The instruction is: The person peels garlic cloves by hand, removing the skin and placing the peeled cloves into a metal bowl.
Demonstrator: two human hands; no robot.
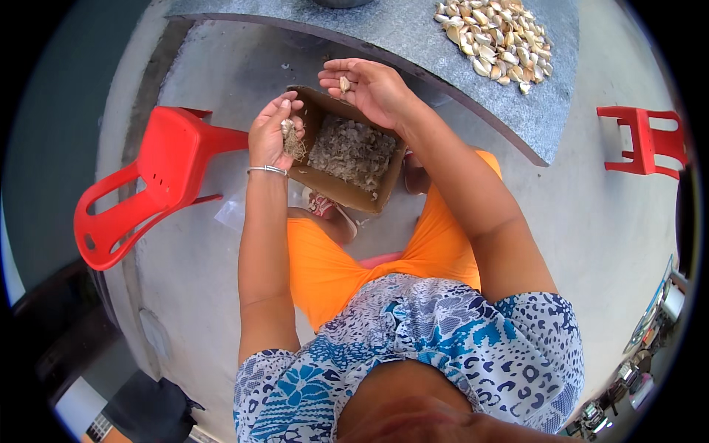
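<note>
In my left hand (273,132) is part of a garlic bulb (287,128) with its dry roots hanging down, pressed under the thumb over the box's left edge. My right hand (370,91) is palm up above the box's far side, and a single garlic clove (344,84) lies on its fingers. Below both hands, a cardboard box (338,180) on the floor holds a heap of papery garlic skins (352,152). A pile of loose garlic cloves (501,41) lies on the grey stone tabletop (410,36) at the upper right.
A red plastic chair (169,158) stands at the left, another red plastic seat (642,141) at the far right. The base of a dark bowl (342,2) shows at the table's top edge. A piece of clear plastic (231,215) lies on the floor beside the left forearm.
</note>
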